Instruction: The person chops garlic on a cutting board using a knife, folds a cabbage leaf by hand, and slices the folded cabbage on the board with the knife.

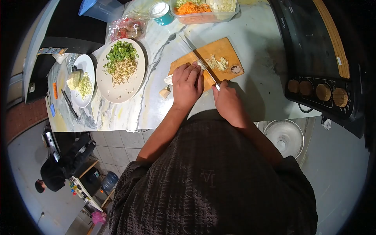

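On the wooden cutting board, my right hand is closed round the white handle of a long knife. The blade points up and to the left across the board. My left hand lies at the board's left part, fingers bent together over a pale piece of food beside the blade. Pale cut strips lie to the right of the knife. A small pale chunk sits on the counter just left of my left hand.
Left stand a large plate of chopped greens and sprouts and an oval plate of shredded cabbage. A vegetable container, a tub and a plastic bag are behind. The stove is right. A person is at lower left.
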A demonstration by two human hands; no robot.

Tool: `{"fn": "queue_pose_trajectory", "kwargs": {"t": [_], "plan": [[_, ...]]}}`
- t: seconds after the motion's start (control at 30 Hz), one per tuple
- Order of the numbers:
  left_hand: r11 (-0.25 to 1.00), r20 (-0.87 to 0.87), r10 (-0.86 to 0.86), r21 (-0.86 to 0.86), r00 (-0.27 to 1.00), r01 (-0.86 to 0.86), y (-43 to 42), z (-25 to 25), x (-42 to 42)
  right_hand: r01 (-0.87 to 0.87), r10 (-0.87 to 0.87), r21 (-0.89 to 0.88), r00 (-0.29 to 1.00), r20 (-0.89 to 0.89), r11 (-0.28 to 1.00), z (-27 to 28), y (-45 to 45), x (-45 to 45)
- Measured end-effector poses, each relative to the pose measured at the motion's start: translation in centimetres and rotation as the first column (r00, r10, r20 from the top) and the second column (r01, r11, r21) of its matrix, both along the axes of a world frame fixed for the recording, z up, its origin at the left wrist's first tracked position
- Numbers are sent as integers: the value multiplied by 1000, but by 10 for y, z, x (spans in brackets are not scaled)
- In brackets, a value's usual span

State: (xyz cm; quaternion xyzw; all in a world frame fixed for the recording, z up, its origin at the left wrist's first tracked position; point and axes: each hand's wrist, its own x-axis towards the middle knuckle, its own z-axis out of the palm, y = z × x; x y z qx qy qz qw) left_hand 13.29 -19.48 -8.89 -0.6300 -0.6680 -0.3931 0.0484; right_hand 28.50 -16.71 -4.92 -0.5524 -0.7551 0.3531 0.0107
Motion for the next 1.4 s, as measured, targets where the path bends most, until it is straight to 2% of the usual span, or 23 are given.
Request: {"fn": "queue_pose_trajectory", "kwargs": {"t": [0.23, 0.43, 0.53, 0.6, 0.63, 0.83, 1.07, 1.4], "plan": [[1000, -4, 7, -5, 1000, -7, -1, -1, -2, -25, 25, 47, 1000, -9, 999, -3, -2, 5], [1000, 17, -8, 15, 1000, 7, 0, 5, -1, 5, -8, 66, 999, 54, 998, 2, -6, 19], [1000, -54, 10, 6, 998, -9, -5, 14, -1, 27, -27, 60, 1000, -1, 998, 5, -6, 24], [995, -126, 38, -87, 991, -49, -9, 25, 1, 42, -42, 49, 999, 8, 998, 7, -6, 26], [994, -69, -5, -109, 998, -3, -9, 15, -3, 39, -39, 51, 999, 1, 998, 5, -6, 25], [998, -24, -17, -64, 1000, 15, -7, 5, -4, 18, -17, 96, 1000, -12, 995, -4, -7, 28], [1000, -30, 18, -15, 999, -19, 0, 3, 2, 21, -18, 50, 998, -64, 999, -4, -6, 29], [999, -81, -13, -48, 997, 9, -4, 11, 2, 23, -20, 28, 994, -105, 999, -7, -3, 32]]}}
